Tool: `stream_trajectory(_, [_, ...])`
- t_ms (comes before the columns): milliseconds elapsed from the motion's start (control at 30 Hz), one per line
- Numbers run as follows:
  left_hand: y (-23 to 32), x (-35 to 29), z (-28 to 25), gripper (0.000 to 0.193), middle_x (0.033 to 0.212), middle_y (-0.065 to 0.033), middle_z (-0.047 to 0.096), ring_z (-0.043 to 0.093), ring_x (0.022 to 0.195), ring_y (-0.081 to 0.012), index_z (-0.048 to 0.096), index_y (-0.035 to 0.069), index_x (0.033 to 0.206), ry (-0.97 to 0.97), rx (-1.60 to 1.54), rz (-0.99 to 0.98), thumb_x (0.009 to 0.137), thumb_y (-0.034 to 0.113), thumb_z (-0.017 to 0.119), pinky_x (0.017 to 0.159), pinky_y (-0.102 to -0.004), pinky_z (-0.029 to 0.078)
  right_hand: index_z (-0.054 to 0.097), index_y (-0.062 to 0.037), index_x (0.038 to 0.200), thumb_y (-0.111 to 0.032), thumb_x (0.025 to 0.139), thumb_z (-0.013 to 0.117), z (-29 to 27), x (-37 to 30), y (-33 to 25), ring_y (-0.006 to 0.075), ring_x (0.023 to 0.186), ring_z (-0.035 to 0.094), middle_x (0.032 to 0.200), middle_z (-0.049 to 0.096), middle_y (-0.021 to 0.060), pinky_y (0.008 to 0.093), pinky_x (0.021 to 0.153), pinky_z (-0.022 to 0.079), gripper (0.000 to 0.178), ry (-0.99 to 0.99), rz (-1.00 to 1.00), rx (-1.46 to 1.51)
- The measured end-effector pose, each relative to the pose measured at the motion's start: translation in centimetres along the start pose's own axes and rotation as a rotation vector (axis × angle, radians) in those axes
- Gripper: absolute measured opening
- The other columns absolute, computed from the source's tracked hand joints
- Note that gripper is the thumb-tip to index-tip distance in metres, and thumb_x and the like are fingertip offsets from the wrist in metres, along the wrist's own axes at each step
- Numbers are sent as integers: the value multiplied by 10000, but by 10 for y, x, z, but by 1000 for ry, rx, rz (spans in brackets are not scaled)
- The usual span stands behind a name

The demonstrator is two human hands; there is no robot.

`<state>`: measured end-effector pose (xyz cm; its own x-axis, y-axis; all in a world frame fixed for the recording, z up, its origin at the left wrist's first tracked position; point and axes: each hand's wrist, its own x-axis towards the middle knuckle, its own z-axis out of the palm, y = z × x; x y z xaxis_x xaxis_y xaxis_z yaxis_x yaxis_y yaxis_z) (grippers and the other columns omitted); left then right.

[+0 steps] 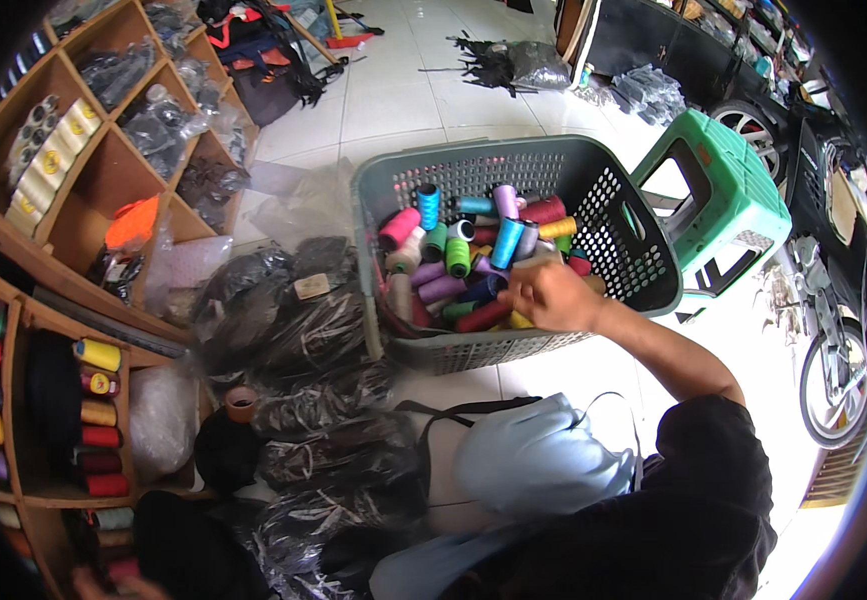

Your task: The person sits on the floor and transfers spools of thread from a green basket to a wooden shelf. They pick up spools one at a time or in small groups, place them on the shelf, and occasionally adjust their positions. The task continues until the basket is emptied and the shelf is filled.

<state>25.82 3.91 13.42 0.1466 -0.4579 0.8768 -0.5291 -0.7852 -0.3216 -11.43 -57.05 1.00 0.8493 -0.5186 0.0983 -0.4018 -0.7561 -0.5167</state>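
Lying well apart from its partner, the left hand point(113, 588) is blurred, its grip impossible to tell; just beyond it, stacked spools point(101, 436) already fill part of a shelf point(73, 499). Rightward, the right hand point(553, 296), fingers curled, hold uncertain, hangs over loose spools point(507, 243) remaining in a basket point(493, 354), suggesting unfinished work.

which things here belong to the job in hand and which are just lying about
Job in hand:
thread spools at the right hand
grey basket holding them
shelf spools, probably

Just lying about, it seems:
green plastic stool
brown tape roll
dark plastic-wrapped bundles
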Motion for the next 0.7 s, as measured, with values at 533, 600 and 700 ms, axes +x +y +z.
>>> stream_trajectory(533, [543, 130, 176, 397, 1203, -176, 589, 564, 1146, -377, 569, 30, 1208, -539, -824, 490, 818, 50, 644, 963, -504, 430, 509, -34, 1300, -296, 798, 752, 36, 64, 244, 337, 918, 663, 1115, 571, 172, 445, 765, 546, 616, -115, -93, -500])
stream_trajectory(600, [584, 145, 212, 453, 1217, -183, 592, 560, 1153, -370, 542, 21, 1261, -808, -870, 499, 831, 99, 663, 951, -498, 439, 518, -42, 1282, -261, 770, 768, 32, 81, 249, 340, 888, 677, 1087, 598, 166, 455, 749, 550, 611, -139, -134, -488])
stream_trajectory(700, [624, 114, 271, 537, 1309, -195, 559, 526, 1225, -380, 523, 30, 1317, -964, -729, 547, 822, 151, 692, 983, -505, 443, 536, -46, 1232, -207, 763, 751, 13, 81, 243, 339, 903, 695, 1035, 646, 162, 461, 736, 556, 541, -193, -148, -440])
